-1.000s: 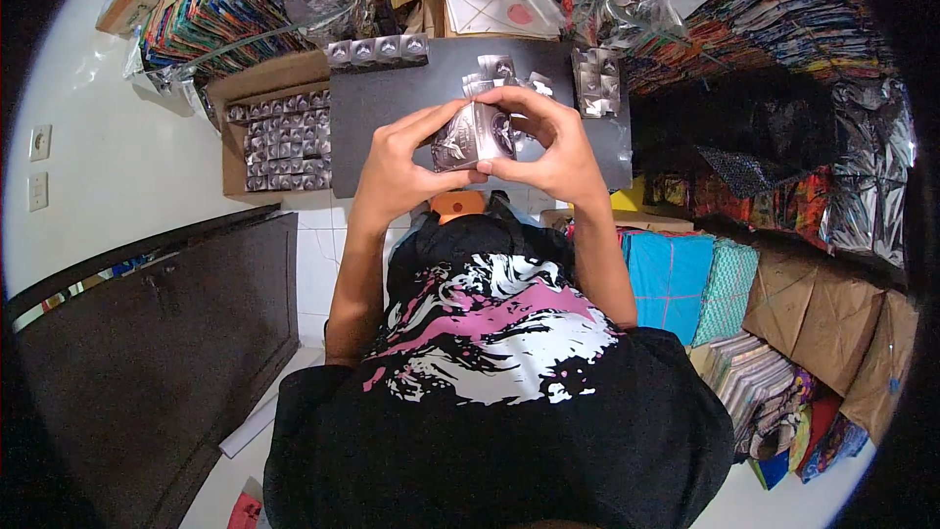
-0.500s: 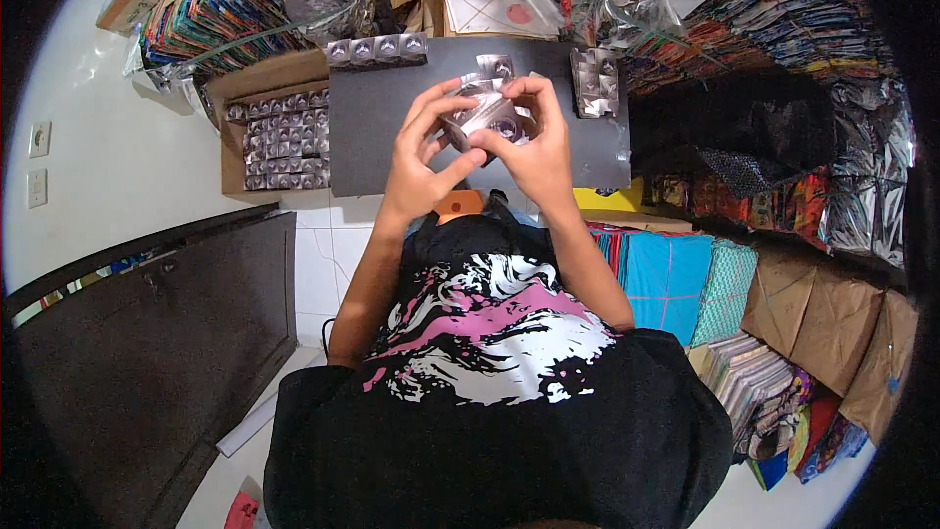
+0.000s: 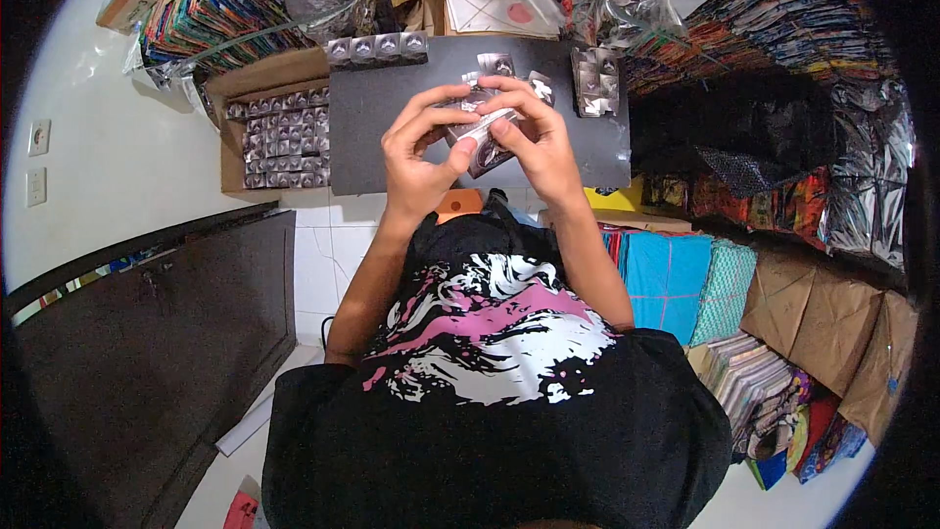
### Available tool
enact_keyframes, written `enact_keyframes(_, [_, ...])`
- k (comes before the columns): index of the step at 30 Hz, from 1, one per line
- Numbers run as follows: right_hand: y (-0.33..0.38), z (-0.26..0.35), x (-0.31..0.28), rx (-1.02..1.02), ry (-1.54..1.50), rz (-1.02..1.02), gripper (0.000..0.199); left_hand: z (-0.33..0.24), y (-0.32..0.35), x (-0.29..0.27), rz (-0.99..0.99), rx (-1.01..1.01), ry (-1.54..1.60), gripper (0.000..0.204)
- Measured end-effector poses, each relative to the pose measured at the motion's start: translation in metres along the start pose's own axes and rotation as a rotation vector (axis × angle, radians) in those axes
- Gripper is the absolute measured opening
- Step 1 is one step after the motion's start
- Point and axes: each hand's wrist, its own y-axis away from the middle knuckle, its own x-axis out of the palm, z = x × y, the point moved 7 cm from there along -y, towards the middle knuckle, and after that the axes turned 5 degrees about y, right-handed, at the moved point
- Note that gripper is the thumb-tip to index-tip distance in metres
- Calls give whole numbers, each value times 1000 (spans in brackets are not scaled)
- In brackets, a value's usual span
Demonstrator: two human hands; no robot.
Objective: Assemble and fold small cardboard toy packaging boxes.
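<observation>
Between my hands, above the dark tabletop (image 3: 367, 137), is a small printed carton (image 3: 482, 155) in grey, black and silver. My left hand (image 3: 421, 152) grips its left side, thumb at the near edge and fingers curled over the far edge. My right hand (image 3: 540, 145) holds the other side, its thumb pressed on the carton's face and its fingers bent over the top. My fingers cover much of the carton, so its full shape is hidden. Just beyond lie similar printed pieces (image 3: 495, 65), partly behind my hands.
A row of small cartons (image 3: 377, 48) lines the table's far left edge. Another group (image 3: 595, 83) stands at the right. An open cardboard box (image 3: 231, 162) full of such cartons adjoins the table's left side. Stacked packaged goods (image 3: 744, 20) crowd the back and right.
The carton has turned and tilted between my hands, and its broad face shows less. My right thumb has moved up onto it, and my fingers have come closer together.
</observation>
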Motion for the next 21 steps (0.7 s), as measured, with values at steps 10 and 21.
enact_keyframes(10, [1, -2, 3, 24, -58, -107, 15, 1, -4, -1, 4, -8, -9, 16])
enact_keyframes(21, [-1, -8, -1, 97, -80, -221, 18, 3, 0, 7, -19, -115, 130, 40])
